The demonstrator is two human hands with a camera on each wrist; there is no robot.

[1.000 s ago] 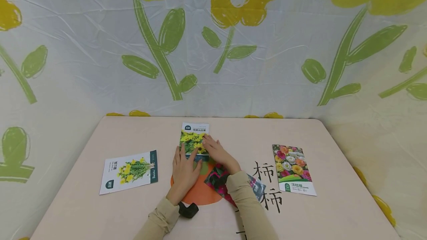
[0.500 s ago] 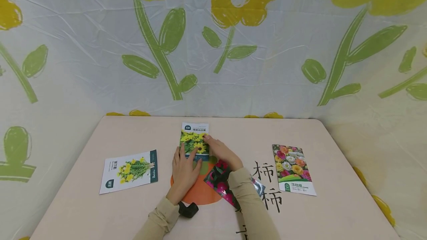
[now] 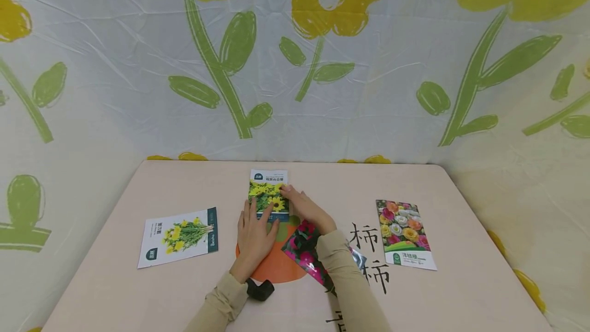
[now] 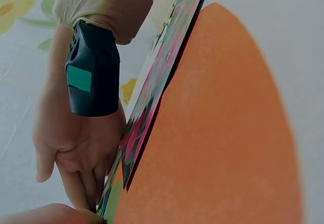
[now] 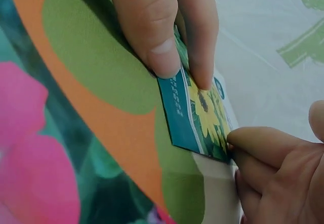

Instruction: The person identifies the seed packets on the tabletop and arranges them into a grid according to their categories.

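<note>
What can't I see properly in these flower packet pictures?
Head view: the lower left corner of the yellow-flower packet, hidden by the left hand.
Head view: part of the pink-flower packet, under the right sleeve.
Head view: the lowest black writing, cut off by the bottom edge.
Right wrist view: the pink-flower packet, blurred and cut off at left.

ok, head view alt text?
Left hand and right hand touch a rectangular yellow-flower packet, white and teal, on a pale pink table. A magenta-flower packet is partly hidden by the right sleeve; a white packet lies left, a multicoloured-flower packet right.
</note>
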